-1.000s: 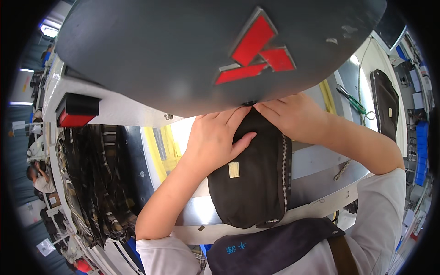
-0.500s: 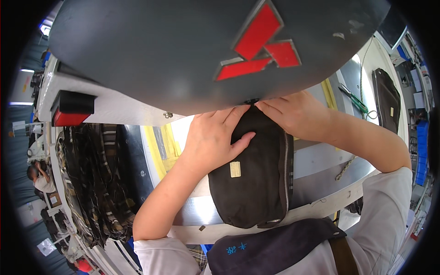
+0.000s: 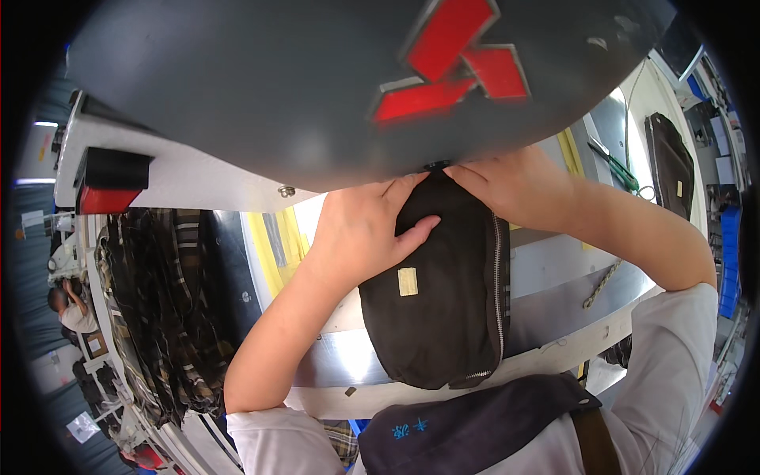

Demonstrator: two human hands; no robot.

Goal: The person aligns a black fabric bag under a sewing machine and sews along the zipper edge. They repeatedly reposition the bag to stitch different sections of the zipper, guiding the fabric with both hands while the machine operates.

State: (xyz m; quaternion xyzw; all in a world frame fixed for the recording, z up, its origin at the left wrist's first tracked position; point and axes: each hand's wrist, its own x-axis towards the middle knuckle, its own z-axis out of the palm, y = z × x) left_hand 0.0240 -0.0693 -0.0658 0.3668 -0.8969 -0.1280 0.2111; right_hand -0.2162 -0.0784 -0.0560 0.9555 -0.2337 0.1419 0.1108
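A dark brown fabric piece (image 3: 443,317) with a metal zipper (image 3: 497,297) down its right side and a small cream patch (image 3: 408,282) lies below a large grey machine head (image 3: 261,103). My left hand (image 3: 360,226) rests flat on its upper left part, thumb stretched out and apart from the fingers. On the upper right, my right hand (image 3: 522,190) has its fingers closed together at the fabric's edge, its thumb hidden. Both hands' fingertips come close together by a small black part (image 3: 437,166) under the machine head, which partly covers them.
A heap of dark plaid cloth (image 3: 162,309) hangs at the left. Green-handled scissors (image 3: 621,170) and another dark zippered piece (image 3: 671,166) lie at the right. Yellow tape strips (image 3: 273,245) mark the table. A co-worker (image 3: 71,305) sits far left.
The fabric piece has slid slightly away from me under the machine head, and both hands have moved slightly the same way. The view has shifted a little.
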